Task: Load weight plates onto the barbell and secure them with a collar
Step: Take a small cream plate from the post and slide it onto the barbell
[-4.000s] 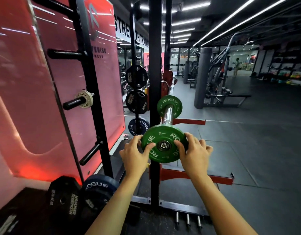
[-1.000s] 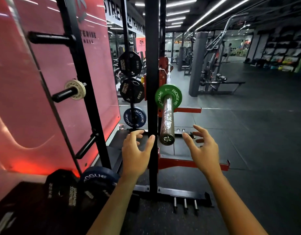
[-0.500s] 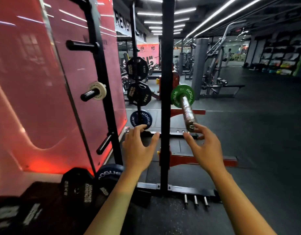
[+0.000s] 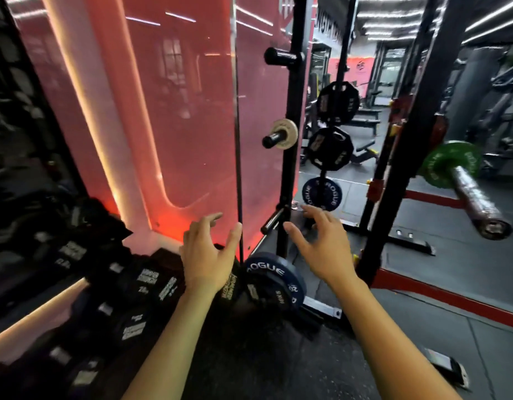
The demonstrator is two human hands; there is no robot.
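The barbell sleeve (image 4: pixel 477 203) juts out at the right, with one green Rogue plate (image 4: pixel 448 164) pushed far up it and the rest of the sleeve bare. My left hand (image 4: pixel 209 255) and my right hand (image 4: pixel 321 249) hover open and empty in the middle, fingers spread. Just below them a dark blue Rogue plate (image 4: pixel 274 272) leans near the foot of the rack upright. Black plates (image 4: pixel 145 280) lie stacked on the floor to its left. No collar is visible.
A black rack upright (image 4: pixel 291 134) carries storage pegs, one with a small white plate (image 4: pixel 284 134). Behind it hang black plates (image 4: pixel 337 103) and a blue plate (image 4: pixel 321 194). A second upright (image 4: pixel 405 157) stands right of my hands. A red glossy wall panel (image 4: pixel 177 111) fills the left. A phone (image 4: pixel 446 366) lies on the floor.
The view has swung left and down, away from the barbell toward the floor plates. Both hands left the sleeve end and now hover empty over the blue plate.
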